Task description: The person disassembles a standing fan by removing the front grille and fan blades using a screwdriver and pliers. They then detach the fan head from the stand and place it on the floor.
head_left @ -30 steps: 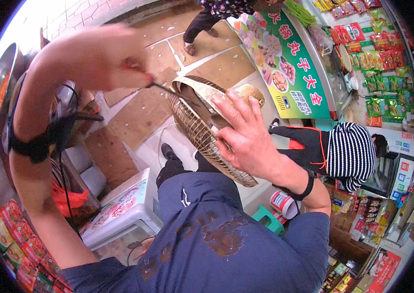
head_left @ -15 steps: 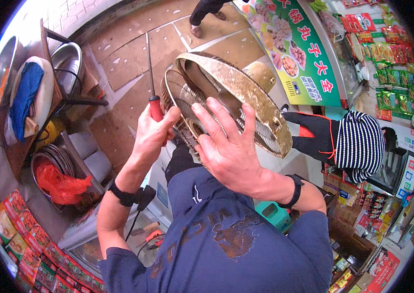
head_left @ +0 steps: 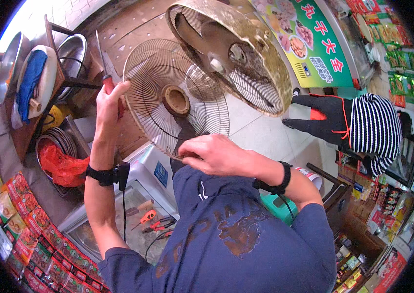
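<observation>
My left hand (head_left: pixel 109 100) grips a red-handled screwdriver (head_left: pixel 101 56), blade pointing up, and its fingers rest against the left rim of a round wire fan grille (head_left: pixel 175 100). My right hand (head_left: pixel 212 154) clasps the grille's lower edge from above. The grille stands apart from the dusty fan head (head_left: pixel 239 53), whose blades and rear guard show just up and to the right of it. Both my wrists wear black bands.
Another person's black-and-red gloved hand (head_left: pixel 322 117) and striped sleeve (head_left: pixel 378 127) reach in from the right. Metal bowls (head_left: pixel 70 51) sit on a stand at the left above a basin holding a red bag (head_left: pixel 60 166). A white bin with hand tools (head_left: pixel 148 219) lies below.
The wire grille has separated from the fan head and swung left toward me. My right hand slid from the fan's face to the grille's lower edge; my left hand moved to its rim.
</observation>
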A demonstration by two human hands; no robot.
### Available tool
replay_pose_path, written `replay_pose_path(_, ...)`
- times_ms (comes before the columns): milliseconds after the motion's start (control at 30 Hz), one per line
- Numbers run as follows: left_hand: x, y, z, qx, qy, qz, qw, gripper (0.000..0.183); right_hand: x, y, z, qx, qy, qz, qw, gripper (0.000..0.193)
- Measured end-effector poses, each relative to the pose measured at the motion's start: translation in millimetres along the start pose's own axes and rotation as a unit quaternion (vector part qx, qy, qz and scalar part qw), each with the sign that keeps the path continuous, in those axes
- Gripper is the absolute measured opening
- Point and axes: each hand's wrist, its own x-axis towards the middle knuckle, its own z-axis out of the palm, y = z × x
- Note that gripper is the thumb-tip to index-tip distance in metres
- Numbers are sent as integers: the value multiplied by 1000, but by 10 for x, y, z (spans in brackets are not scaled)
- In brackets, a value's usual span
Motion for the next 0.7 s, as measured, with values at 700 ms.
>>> replay_pose_path(700,-946,-625,-568,-1,35,-37,999,27,17,-121,914,-71,-43,-66,994,45)
